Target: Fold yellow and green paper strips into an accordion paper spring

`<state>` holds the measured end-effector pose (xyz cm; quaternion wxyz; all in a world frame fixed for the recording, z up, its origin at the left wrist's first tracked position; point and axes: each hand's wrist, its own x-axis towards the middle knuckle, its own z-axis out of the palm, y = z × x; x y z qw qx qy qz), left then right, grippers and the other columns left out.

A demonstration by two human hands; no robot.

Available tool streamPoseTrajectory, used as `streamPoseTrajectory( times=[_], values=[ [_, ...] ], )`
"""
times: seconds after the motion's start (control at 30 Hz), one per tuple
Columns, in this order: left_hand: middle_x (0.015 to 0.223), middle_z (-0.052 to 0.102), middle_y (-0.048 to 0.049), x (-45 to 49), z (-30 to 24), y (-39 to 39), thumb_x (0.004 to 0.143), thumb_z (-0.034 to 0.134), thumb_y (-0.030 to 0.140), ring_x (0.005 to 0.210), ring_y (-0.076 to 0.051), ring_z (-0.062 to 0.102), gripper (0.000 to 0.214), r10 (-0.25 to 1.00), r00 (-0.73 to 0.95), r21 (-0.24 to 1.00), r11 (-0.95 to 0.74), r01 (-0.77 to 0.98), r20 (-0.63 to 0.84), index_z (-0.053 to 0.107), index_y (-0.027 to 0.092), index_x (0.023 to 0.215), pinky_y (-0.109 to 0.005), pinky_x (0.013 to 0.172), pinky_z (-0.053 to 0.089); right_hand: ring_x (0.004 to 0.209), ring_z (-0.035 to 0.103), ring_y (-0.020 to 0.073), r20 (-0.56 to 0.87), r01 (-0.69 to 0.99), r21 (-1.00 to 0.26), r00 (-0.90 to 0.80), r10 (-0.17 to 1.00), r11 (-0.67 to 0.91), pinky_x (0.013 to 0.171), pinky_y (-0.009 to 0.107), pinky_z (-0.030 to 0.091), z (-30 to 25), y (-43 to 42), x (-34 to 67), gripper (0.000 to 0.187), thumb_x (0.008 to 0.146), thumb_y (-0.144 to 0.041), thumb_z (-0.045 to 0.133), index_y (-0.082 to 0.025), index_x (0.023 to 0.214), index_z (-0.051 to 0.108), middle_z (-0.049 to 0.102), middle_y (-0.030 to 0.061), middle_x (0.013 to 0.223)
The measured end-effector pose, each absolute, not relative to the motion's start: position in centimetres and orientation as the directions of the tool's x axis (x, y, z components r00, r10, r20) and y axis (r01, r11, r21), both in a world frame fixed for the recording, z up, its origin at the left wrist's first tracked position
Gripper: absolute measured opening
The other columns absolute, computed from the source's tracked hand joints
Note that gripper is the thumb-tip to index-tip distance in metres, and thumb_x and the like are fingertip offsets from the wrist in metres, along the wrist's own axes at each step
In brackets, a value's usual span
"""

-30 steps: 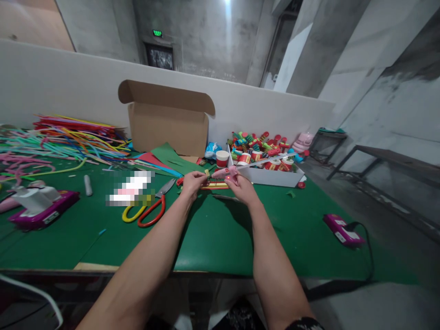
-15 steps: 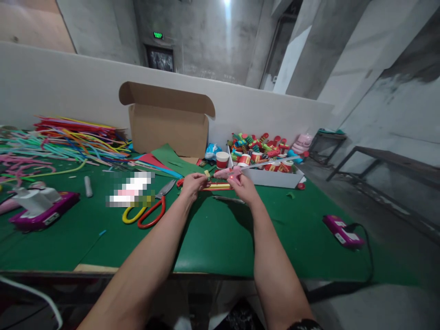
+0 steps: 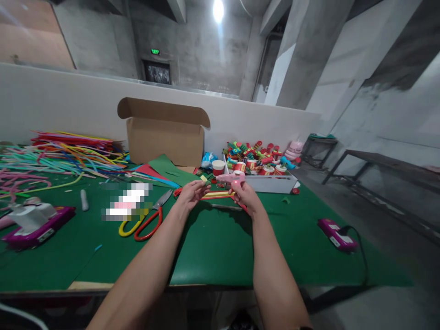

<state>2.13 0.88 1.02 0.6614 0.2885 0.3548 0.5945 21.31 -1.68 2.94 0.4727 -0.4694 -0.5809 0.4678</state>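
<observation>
My right hand [image 3: 246, 197] is wrapped round the handle of a pink hot glue gun [image 3: 229, 177], whose small red light is lit. Its nozzle points left toward my left hand [image 3: 191, 194]. Between that hand's thumb and fingers is pinched a small yellow-and-green piece [image 3: 205, 179], too small to make out fully. The nozzle is close to this piece; whether they touch I cannot tell. Below the hands lie red and yellow strips [image 3: 218, 195] and a thin grey stick-like thing [image 3: 225, 207].
Scissors [image 3: 160, 221] with red and yellow handles lie left of my left arm. Behind are an open cardboard box [image 3: 163, 140], green sheets [image 3: 170, 169] and a white box [image 3: 271, 184] full of colourful crafted pieces. Pipe cleaners [image 3: 65, 156] and purple power strips [image 3: 338, 236] flank the sides.
The view has tilted up, so the table sits lower. The glue gun has turned slightly and a translucent stick behind it no longer shows. Both hands keep their hold.
</observation>
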Motion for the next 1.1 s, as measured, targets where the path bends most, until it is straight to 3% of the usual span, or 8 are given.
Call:
streamPoseTrajectory(
  times=[0.17,0.27,0.37,0.5,0.67,0.8,0.93,1.1],
  values=[
    [0.061,0.063,-0.0006,2.1,1.3,0.6,0.063,0.069,0.010,0.062,-0.014,0.065,0.015,0.985,0.080,0.785,0.170,-0.595,-0.153,0.056,0.015,0.067,-0.023,0.059,0.053,0.037,0.039,0.0054,0.002,0.032,-0.999,-0.157,0.988,0.007,0.034,0.015,0.023,2.9,-1.5,21.5,0.031,0.064,-0.043,0.068,-0.014,0.072,0.060,0.042,-0.0074,0.040],
    [0.064,0.064,-0.0011,2.3,1.3,0.4,0.062,0.072,0.015,0.065,-0.014,0.065,0.017,0.986,0.092,0.820,0.165,-0.548,-0.137,0.057,0.017,0.069,-0.023,0.060,0.052,0.037,0.038,0.0047,-0.042,-0.057,-0.997,-0.165,0.985,-0.052,0.036,0.015,0.029,3.6,-2.3,21.6,0.025,0.067,-0.038,0.066,-0.014,0.071,0.060,0.042,-0.0074,0.039],
    [0.064,0.063,-0.0007,2.8,1.4,0.0,0.061,0.074,0.018,0.068,-0.015,0.065,0.019,0.982,0.129,0.847,0.183,-0.499,-0.137,0.056,0.019,0.068,-0.025,0.066,0.053,0.036,0.036,0.0033,-0.091,-0.106,-0.989,-0.125,0.988,-0.105,0.039,0.017,0.037,3.8,-3.7,22.0,0.020,0.073,-0.034,0.063,-0.015,0.069,0.056,0.053,-0.0045,0.047],
    [0.063,0.062,-0.0001,4.0,1.6,-0.8,0.062,0.072,0.015,0.064,-0.013,0.065,0.018,0.970,0.179,0.856,0.230,-0.463,-0.164,0.056,0.017,0.068,-0.022,0.063,0.052,0.035,0.042,0.0039,-0.108,0.002,-0.994,0.046,0.993,-0.108,0.034,0.016,0.032,3.1,-5.6,22.8,0.016,0.075,-0.029,0.062,-0.016,0.071,0.055,0.062,-0.0005,0.058],
    [0.055,0.059,0.0010,5.5,1.3,-1.9,0.060,0.074,0.014,0.058,-0.013,0.064,0.018,0.944,0.292,0.856,0.275,-0.437,-0.154,0.057,0.016,0.068,-0.022,0.057,0.051,0.035,0.047,0.0083,-0.136,0.077,-0.985,0.209,0.968,-0.155,0.036,0.017,0.035,2.0,-6.4,24.5,0.014,0.075,-0.028,0.061,-0.017,0.072,0.052,0.050,-0.0056,0.042],
    [0.045,0.052,0.0040,6.8,1.3,-2.3,0.057,0.076,0.016,0.056,-0.015,0.064,0.020,0.912,0.373,0.867,0.319,-0.382,-0.171,0.058,0.015,0.067,-0.023,0.057,0.052,0.037,0.048,0.0095,-0.164,0.157,-0.964,0.292,0.942,-0.216,0.038,0.019,0.036,1.5,-6.2,26.4,0.013,0.075,-0.025,0.058,-0.017,0.066,0.051,0.046,-0.0059,0.040],
    [0.050,0.057,0.0014,8.6,1.8,-2.4,0.058,0.076,0.013,0.055,-0.015,0.064,0.020,0.894,0.386,0.875,0.361,-0.323,-0.227,0.058,0.015,0.068,-0.023,0.055,0.052,0.036,0.039,0.0072,-0.082,0.365,-0.900,0.401,0.912,-0.241,0.037,0.018,0.028,0.5,-5.6,28.1,0.015,0.071,-0.024,0.059,-0.017,0.060,0.053,0.043,-0.0061,0.042],
    [0.053,0.060,-0.0004,10.4,2.3,-2.6,0.057,0.077,0.015,0.054,-0.015,0.064,0.021,0.890,0.410,0.893,0.338,-0.298,-0.200,0.058,0.014,0.066,-0.024,0.055,0.052,0.039,0.046,0.0112,0.008,0.411,-0.892,0.432,0.902,-0.189,0.041,0.021,0.036,-1.4,-4.9,29.9,0.027,0.078,-0.039,0.051,-0.016,0.067,0.061,0.048,-0.0024,0.042]
  ],
)
